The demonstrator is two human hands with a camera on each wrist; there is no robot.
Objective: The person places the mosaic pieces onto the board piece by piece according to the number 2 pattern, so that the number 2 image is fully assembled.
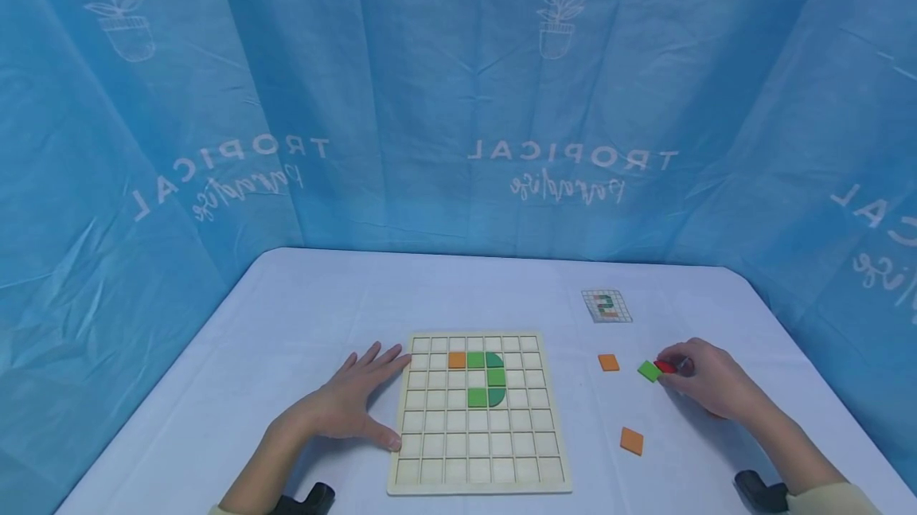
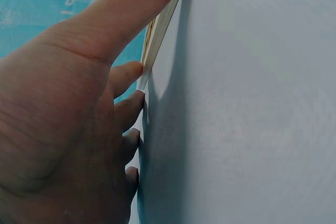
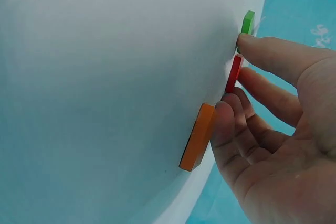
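My left hand [image 1: 351, 399] lies with spread, straight fingers at the left edge of the pale grid board [image 1: 437, 467]; its thumb and fingertips touch the rim. An orange square tile [image 1: 457, 360], green squares [image 1: 497, 377] and darker green rounded tiles [image 1: 496, 397] form a hook shape in the board's upper cells. To the right, my right hand [image 1: 705, 380] pinches a red tile [image 1: 665, 367] low over the tablecloth. Right at the thumb is a loose green square tile [image 3: 248, 23]. In the right wrist view, another orange tile [image 3: 198, 137] sits by the other fingertips.
Two loose orange tiles, one upper [image 1: 608, 362] and one lower [image 1: 632, 441], lie between board and right hand. A small pattern card [image 1: 606, 306] with a coloured figure on a grid lies farther back. Blue printed curtains [image 1: 430, 101] surround the white-covered table [image 1: 344, 292].
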